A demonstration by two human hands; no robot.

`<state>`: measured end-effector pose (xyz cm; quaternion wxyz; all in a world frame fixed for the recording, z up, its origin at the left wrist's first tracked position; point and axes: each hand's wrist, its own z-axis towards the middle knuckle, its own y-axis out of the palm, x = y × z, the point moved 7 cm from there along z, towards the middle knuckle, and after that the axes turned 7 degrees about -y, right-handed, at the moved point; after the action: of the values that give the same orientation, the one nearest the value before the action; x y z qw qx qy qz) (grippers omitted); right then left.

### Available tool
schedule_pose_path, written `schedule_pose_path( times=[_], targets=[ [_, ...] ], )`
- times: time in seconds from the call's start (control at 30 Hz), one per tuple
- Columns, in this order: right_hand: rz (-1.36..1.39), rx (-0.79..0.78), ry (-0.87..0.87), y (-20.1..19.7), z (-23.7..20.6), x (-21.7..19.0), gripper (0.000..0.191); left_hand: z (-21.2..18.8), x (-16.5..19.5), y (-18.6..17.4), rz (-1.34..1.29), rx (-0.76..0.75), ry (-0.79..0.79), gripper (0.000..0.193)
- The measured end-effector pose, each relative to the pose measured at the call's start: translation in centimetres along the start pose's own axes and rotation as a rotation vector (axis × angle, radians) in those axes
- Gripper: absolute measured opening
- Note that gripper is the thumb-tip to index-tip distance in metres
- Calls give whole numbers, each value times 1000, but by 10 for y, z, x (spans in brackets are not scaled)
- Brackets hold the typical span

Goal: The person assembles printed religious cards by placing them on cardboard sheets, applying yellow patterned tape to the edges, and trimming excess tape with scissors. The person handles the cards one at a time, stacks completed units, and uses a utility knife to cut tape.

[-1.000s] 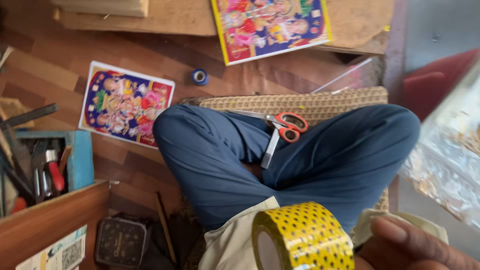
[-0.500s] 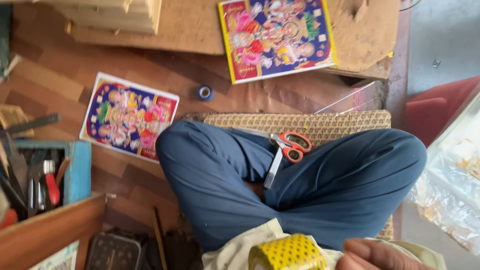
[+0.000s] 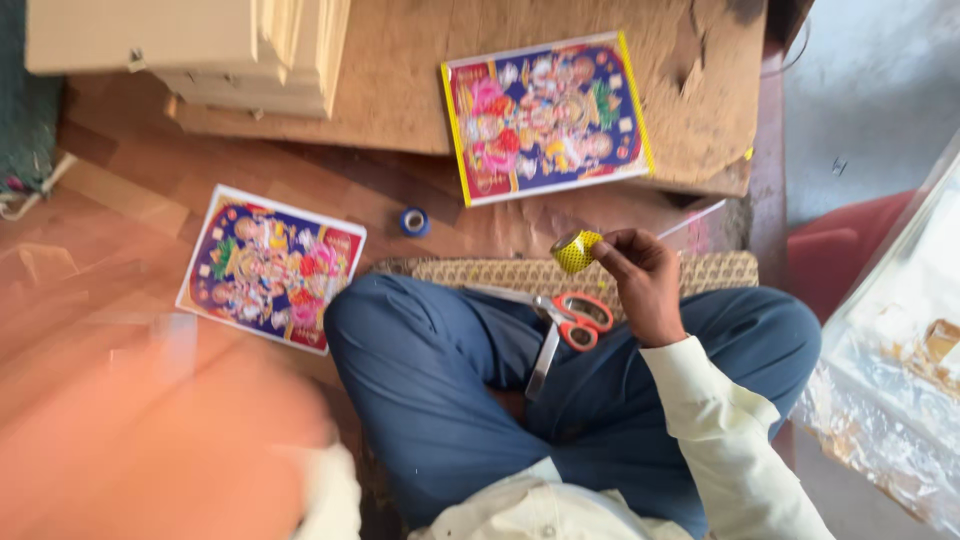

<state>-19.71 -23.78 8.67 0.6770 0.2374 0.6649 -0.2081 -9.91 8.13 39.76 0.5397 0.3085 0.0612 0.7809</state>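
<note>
Right hand (image 3: 640, 280) pinching a yellow tape roll (image 3: 577, 251) out over the woven mat (image 3: 480, 272).

The roll is small, bright yellow with dark dots (its open core faces left), gripped between thumb and fingertips just past the mat's far edge, above the orange-handled scissors (image 3: 565, 325) on the lap. The left hand (image 3: 170, 440) is an orange blur at lower left; its grip cannot be told.

Floor-level craft workshop: wooden boards (image 3: 400, 80), colourful prints (image 3: 545, 115), scissors (image 3: 570, 325)
</note>
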Motion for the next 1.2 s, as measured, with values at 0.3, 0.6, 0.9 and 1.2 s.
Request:
schedule_pose_path(
  times=[0.3,0.6,0.9,1.2],
  targets=[
    [204,-58,143,30,35,19,10,-208,-294,-104,787,152,-972,57],
    [125,99,133,12,65,77,10,-194,-322,-124,1065,-219,-966,41],
    [-276,618,-48,-97,114,92,15,-197,-285,-237,1351,-103,-1365,50],
    [-229,631,-145,-102,129,112,22,-201,-287,-238,1411,196,-1407,58]
  ],
)
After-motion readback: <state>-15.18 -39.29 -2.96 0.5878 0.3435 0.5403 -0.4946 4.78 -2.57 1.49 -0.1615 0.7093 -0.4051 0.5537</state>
